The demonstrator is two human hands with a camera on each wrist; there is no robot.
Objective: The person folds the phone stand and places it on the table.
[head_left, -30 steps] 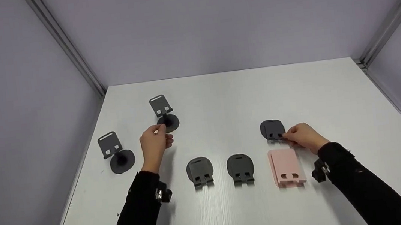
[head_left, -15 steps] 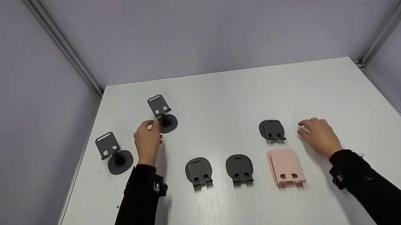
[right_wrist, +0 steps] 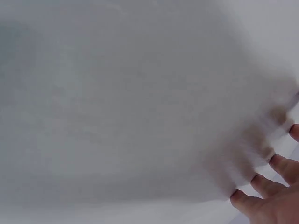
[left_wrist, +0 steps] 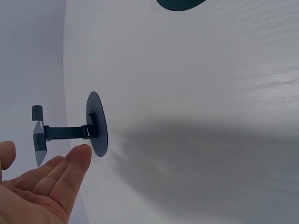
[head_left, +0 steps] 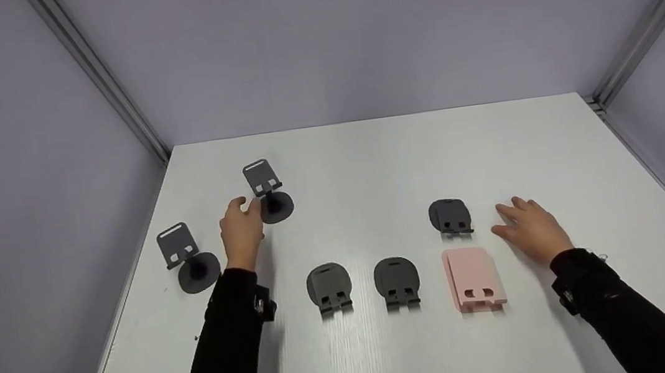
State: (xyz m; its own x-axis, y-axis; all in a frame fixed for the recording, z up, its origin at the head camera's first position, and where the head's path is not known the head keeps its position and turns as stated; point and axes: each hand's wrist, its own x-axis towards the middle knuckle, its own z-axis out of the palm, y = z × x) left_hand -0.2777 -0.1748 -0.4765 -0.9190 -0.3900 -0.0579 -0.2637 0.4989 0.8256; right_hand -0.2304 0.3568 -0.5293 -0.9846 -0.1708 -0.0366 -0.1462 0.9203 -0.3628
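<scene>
Left arm [head_left: 223, 355], black-sleeved, ran forward with a slight lean right; left hand [head_left: 241, 234] pointed ahead, thumb and index finger parted by a small gap. Left wrist view had its fingers [left_wrist: 65, 182] extended side by side, one digit apart at the edge. Right arm [head_left: 625, 309], also black-sleeved, angled forward-left; right hand [head_left: 535, 232] relaxed, fingers fanned, thumb out left. Right wrist view showed separated fingertips [right_wrist: 245, 199], lower right. Hands well apart.

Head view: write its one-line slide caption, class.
Left hand beside an unfolded dark stand; right hand near a folded dark stand and a pink stand on a white table.
</scene>
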